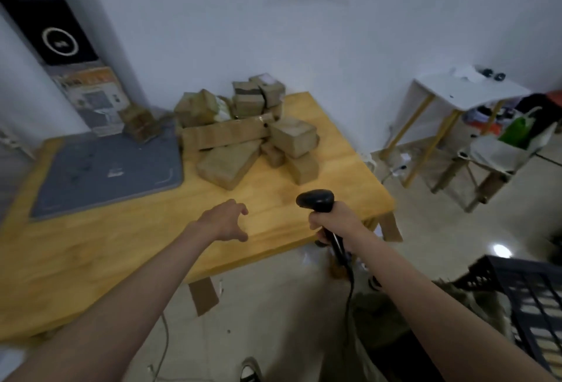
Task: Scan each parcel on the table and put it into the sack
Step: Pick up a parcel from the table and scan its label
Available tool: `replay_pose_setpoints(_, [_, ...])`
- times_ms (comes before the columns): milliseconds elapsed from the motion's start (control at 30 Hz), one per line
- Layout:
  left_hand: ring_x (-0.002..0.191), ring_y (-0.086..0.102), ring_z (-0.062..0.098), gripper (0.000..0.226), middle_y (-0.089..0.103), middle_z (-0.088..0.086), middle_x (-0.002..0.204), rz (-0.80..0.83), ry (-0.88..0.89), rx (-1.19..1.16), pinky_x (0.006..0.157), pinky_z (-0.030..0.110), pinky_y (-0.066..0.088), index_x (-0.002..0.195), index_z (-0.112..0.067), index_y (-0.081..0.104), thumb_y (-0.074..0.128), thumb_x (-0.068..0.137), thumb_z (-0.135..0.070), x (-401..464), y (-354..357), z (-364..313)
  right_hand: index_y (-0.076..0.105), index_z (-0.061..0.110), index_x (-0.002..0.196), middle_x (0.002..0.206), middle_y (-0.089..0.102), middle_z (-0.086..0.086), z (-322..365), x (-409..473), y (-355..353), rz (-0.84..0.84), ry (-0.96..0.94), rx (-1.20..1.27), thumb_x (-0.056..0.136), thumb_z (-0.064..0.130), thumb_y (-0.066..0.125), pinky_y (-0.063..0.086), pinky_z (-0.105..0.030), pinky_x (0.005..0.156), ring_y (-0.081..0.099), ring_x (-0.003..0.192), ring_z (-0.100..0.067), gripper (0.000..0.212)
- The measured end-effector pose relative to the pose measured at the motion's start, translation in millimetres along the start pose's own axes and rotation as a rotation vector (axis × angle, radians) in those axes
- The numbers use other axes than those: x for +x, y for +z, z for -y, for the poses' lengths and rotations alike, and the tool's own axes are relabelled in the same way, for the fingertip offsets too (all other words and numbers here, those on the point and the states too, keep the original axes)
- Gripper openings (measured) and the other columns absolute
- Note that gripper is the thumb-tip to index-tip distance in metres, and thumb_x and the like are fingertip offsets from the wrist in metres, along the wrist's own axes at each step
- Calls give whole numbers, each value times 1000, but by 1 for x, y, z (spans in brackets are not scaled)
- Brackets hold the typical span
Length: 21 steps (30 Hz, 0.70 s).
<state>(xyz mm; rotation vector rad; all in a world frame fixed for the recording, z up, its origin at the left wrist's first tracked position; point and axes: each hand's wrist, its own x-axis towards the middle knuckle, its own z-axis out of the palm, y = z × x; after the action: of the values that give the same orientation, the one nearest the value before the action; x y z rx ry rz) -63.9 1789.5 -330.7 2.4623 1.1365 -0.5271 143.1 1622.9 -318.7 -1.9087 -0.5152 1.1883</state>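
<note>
My left hand (226, 220) spread and empty above the wooden table (121, 248), my right hand (336, 223) gripping the black scanner (316, 199), cardboard parcels (243, 138) heaped beyond.

Small parcel-handling room, makeshift rather than industrial. Wooden table (127, 248) against a bare white wall (304, 32), brown taped parcels (243, 135) heaped at its far side, grey mat (106, 175) on the left. Handheld barcode scanner (316, 200) in use. Tiled floor, black crate (529, 299) near right, white side table (468, 91) far right.
</note>
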Motion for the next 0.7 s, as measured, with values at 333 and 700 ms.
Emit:
replay_pose_setpoints(333, [133, 44, 22, 70, 40, 0, 149, -97, -58, -25, 102, 38, 44, 145, -23, 42, 75, 85, -41, 2, -69, 98, 66, -3, 106, 85, 63, -15, 103, 38, 97, 73, -132, -54, 88, 2, 66, 47, -29, 53, 57, 55, -19, 19])
replay_pose_setpoints(700, [128, 51, 24, 70, 48, 0, 144, -200, -83, -12, 103, 45, 47, 142, -21, 46, 77, 83, -42, 15, -153, 187, 61, 5, 92, 63, 57, -7, 232, 72, 169, 127, -267, -78, 94, 3, 60, 46, -27, 46, 55, 50, -16, 3])
